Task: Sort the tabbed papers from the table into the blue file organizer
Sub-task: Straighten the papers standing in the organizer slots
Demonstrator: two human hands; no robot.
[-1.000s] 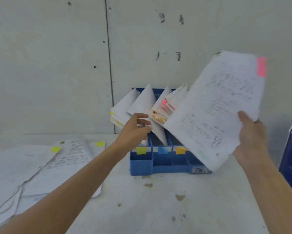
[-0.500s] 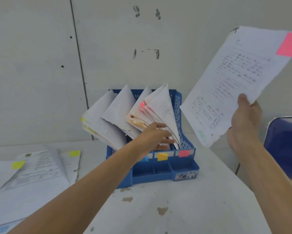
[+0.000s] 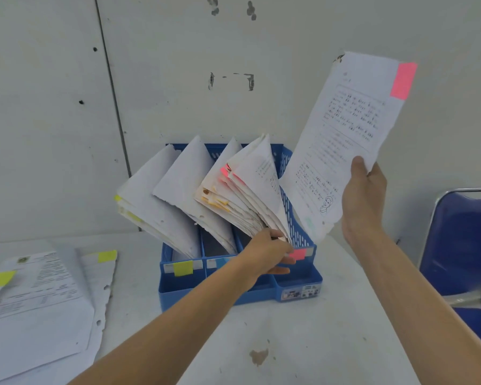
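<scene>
The blue file organizer (image 3: pixel 303 284) stands on the white table against the wall, with coloured labels on its front and slanting stacks of papers (image 3: pixel 244 195) in its slots. My left hand (image 3: pixel 267 254) reaches into the right side of the organizer and its fingers rest on the lower edge of the rightmost stack, by the pink label. My right hand (image 3: pixel 364 195) holds a printed paper with a pink tab (image 3: pixel 344 140) up in the air, just right of the organizer.
A pile of loose papers with yellow tabs (image 3: pixel 39 295) lies on the table at the left. A blue chair (image 3: pixel 464 245) stands beyond the table's right edge. The grey wall (image 3: pixel 178 65) is close behind the organizer.
My left hand has moved right along the organizer, from the middle stacks to the rightmost stack. My right hand has brought the pink-tabbed paper lower and closer to the organizer.
</scene>
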